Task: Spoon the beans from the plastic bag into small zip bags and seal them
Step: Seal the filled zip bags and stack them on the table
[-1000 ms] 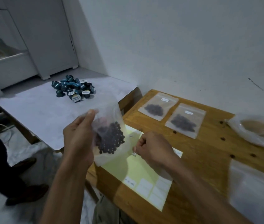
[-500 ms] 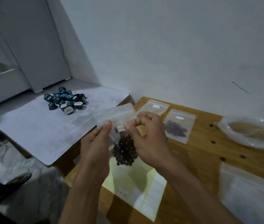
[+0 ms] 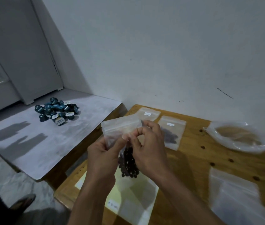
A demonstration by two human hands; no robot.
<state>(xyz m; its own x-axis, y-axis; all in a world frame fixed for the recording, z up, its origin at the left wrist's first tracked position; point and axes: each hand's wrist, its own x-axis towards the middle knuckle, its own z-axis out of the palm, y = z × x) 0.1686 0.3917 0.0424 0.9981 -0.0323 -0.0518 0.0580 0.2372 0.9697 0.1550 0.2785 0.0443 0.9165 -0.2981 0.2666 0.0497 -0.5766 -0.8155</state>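
Both hands, left [image 3: 103, 153] and right [image 3: 148, 150], pinch a small zip bag [image 3: 120, 129] of dark beans [image 3: 128, 163] above the wooden tabletop [image 3: 193, 159]. Behind it lie 2 filled zip bags [image 3: 171, 132]; the plastic bag [image 3: 239, 137] sits to its right.

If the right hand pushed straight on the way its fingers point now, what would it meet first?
The right hand already pinches the held zip bag. Beyond it, probably the left hand's thumb; depth is unclear.

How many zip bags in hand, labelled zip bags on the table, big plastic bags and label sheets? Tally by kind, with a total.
Zip bag in hand: 1
Labelled zip bags on the table: 2
Big plastic bag: 1
Label sheet: 1
Total: 5
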